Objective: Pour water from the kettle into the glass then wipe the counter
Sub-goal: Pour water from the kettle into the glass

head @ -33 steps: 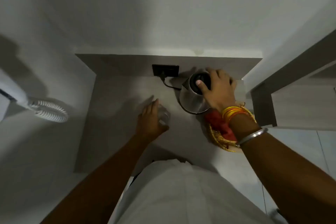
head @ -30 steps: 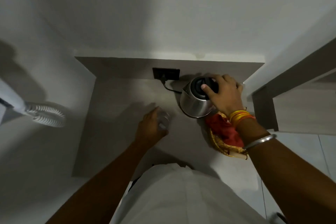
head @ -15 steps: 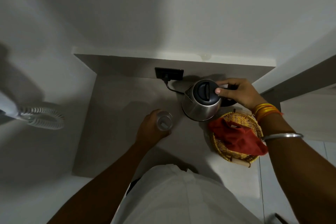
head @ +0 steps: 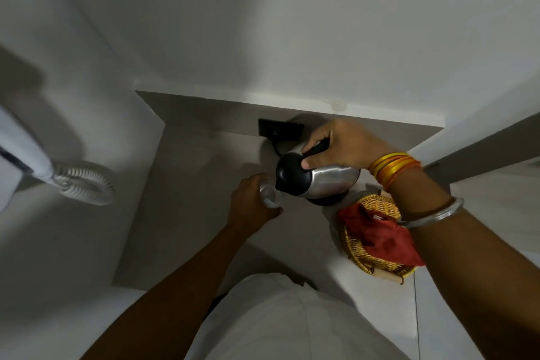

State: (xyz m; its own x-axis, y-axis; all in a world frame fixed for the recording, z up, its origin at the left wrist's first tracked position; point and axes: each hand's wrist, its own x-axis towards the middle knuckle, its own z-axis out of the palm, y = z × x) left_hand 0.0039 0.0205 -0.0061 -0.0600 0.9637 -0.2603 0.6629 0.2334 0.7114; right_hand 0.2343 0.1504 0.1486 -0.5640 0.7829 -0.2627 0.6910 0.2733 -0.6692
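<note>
Two hands are working over the counter (head: 187,213), a smooth, matt grey slab set into a white-walled corner. Nearest the front edge, toward the right corner, a round woven basket (head: 355,245) is holding a crumpled red cloth (head: 380,234), soft and creased, probably waiting for the wiping step. A little further in, near the middle, the left hand (head: 248,210) is curling closed around a small clear glass (head: 270,194), steadying it upright on the counter. Just behind and to the right, the right hand (head: 339,146) is gripping the black handle of the kettle (head: 321,181), a rounded, shiny steel body with a black lid, and is tilting it so the spout is hanging right over the glass's rim. Its dark base (head: 324,201) is sitting below it, and a cord is running to the black socket (head: 280,128) at the back edge. Whether water is flowing is too blurred to tell.

Judging from here, the glass's mouth is narrow, so tipping too steeply could send water over the rim or onto the fingers wrapped around it; the thin, smooth glass could also slip.
</note>
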